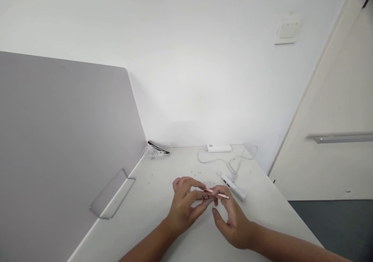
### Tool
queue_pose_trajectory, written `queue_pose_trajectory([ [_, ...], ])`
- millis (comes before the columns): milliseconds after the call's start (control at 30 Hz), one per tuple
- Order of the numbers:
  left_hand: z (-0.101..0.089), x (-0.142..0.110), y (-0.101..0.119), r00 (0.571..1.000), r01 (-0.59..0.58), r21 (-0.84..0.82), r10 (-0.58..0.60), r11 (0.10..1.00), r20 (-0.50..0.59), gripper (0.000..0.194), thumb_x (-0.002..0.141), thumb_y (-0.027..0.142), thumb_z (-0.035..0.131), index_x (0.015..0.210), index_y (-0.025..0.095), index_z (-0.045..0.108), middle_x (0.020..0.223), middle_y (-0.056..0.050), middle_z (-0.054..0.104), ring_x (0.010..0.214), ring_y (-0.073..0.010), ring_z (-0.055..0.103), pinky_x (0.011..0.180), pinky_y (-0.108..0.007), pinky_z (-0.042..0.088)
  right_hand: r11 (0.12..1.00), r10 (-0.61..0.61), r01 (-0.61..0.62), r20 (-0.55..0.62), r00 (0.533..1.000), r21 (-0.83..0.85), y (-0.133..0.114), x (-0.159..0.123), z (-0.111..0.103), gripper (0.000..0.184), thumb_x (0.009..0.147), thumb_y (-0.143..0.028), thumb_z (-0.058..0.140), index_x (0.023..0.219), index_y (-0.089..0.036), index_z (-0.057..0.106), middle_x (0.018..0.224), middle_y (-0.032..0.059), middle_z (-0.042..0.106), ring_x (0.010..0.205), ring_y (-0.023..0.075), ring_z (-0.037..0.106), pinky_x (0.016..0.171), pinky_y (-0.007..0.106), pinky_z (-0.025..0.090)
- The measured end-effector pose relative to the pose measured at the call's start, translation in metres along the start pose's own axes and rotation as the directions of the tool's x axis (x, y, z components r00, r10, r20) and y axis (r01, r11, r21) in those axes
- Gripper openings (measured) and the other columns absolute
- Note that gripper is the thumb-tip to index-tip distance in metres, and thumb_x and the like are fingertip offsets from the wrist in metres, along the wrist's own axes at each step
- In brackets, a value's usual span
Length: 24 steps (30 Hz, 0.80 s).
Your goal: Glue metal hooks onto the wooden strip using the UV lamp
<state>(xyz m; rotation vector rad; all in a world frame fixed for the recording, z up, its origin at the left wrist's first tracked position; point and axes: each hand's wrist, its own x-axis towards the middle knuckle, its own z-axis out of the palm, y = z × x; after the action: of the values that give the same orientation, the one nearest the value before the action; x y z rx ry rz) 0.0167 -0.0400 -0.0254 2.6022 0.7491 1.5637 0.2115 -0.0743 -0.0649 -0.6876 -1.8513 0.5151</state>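
Note:
My left hand (184, 204) and my right hand (234, 217) meet above the white table, near its middle. Across the right fingers lies a slim pink pen-like stick (223, 196), slanting down to the right, with the right index finger curled over it. The right thumb is apart from the stick. The left index fingertip reaches the stick's left end. Left thumb and middle finger pinch together just below it; something small and shiny shows there, too small to name. Close behind the right hand is a white power-strip-like bar (234, 187) with dark slots.
On the white table (163, 172), a white box (219, 147) with a cable (215, 161) stands by the wall. A dark curved strip (159, 147) lies in the back left corner. A grey partition (67, 137) and wire bracket (112, 194) border the left; a door (335, 168) is right.

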Motion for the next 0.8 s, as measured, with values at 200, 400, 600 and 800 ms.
queue_pose_trajectory([
  [200,0.0,-0.005,-0.007,0.999,-0.017,-0.063,0.02,0.998,0.05,0.017,0.091,0.01,0.071,0.101,0.024,0.071,0.113,-0.008,0.071,0.102,-0.023,0.066,0.088,-0.041,0.049,1.0,-0.028,0.028,-0.008,1.0,0.0,0.001,-0.001,0.0,0.055,0.092,-0.004,0.045,0.142,-0.027,0.04,0.123,0.0118,0.05,0.101,0.0226,0.061,0.086,0.038,0.059],
  [400,-0.005,-0.002,-0.006,0.998,0.0,-0.066,0.004,0.998,0.061,0.015,0.095,0.012,0.066,0.103,0.024,0.071,0.113,-0.009,0.077,0.099,-0.0221,0.07,0.09,-0.04,0.049,1.0,0.02,-0.02,0.028,0.999,0.008,0.006,-0.001,-0.001,0.052,0.093,-0.007,0.047,0.141,-0.025,0.037,0.136,0.0162,0.049,0.103,0.0241,0.065,0.081,0.037,0.061],
  [600,-0.009,-0.006,-0.01,0.994,0.104,0.068,-0.105,0.992,0.014,0.012,0.094,0.012,0.068,0.094,0.024,0.07,0.09,0.001,0.082,0.076,-0.0158,0.074,0.105,-0.042,0.035,0.999,0.04,-0.04,-0.012,0.999,-0.019,0.023,-0.005,-0.003,0.041,0.098,-0.011,0.046,0.134,-0.027,0.036,0.133,0.0151,0.056,0.093,0.0223,0.065,0.089,0.044,0.057],
  [800,-0.006,-0.01,-0.015,0.969,0.244,0.096,-0.241,0.965,-0.043,0.006,0.089,0.019,0.075,0.088,0.025,0.074,0.072,0.007,0.078,0.059,-0.0127,0.072,0.113,-0.045,0.033,0.997,-0.071,0.072,-0.051,0.996,0.026,0.017,0.006,-0.009,0.029,0.102,-0.016,0.041,0.128,-0.027,0.038,0.11,0.0087,0.06,0.087,0.0219,0.059,0.099,0.055,0.051],
])
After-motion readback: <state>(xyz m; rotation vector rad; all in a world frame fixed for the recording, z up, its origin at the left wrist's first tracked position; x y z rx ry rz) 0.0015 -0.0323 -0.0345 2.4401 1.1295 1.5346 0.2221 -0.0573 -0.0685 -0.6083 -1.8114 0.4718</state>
